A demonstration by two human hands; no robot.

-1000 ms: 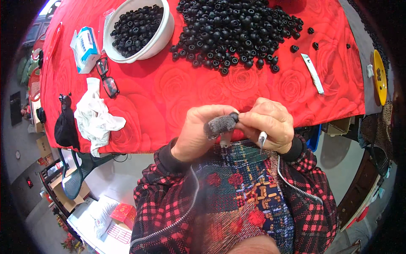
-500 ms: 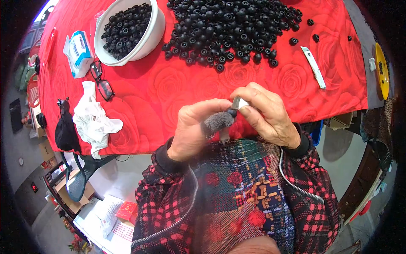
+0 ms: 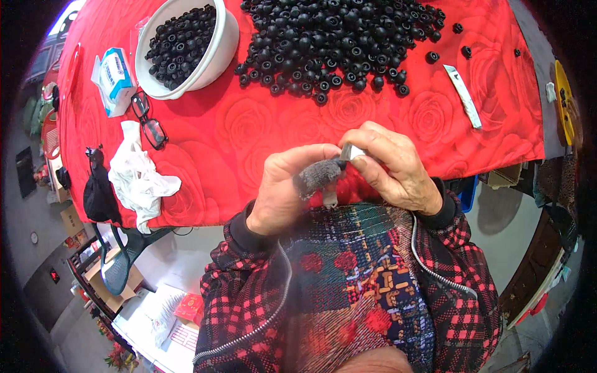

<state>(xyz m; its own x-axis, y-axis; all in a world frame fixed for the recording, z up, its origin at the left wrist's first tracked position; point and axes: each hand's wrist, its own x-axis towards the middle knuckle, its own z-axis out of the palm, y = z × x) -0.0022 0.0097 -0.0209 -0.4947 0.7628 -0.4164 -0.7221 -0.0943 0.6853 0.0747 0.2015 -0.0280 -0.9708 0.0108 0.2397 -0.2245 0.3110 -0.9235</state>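
My two hands meet at the near edge of the red table (image 3: 249, 130), above my lap. My left hand (image 3: 283, 193) has a grey fabric sleeve (image 3: 316, 175) over one finger and pinches a small pale piece (image 3: 329, 200) that pokes out below; most of it is hidden. My right hand (image 3: 395, 168) grips a small metal blade-like tool (image 3: 352, 152), whose tip touches the grey sleeve. A big pile of small black round parts (image 3: 336, 37) lies at the far side of the table, out of both hands' grasp.
A white bowl (image 3: 225, 50) holding more black parts stands far left. Near it are a tissue pack (image 3: 115, 71), glasses (image 3: 149, 123), a crumpled white bag (image 3: 140, 177) and a black pouch (image 3: 99, 194) at the left edge. A white strip (image 3: 463, 94) lies right.
My right hand swung the metal tool up from below its palm to the grey sleeve on my left finger. Both hands stayed together at the table edge.
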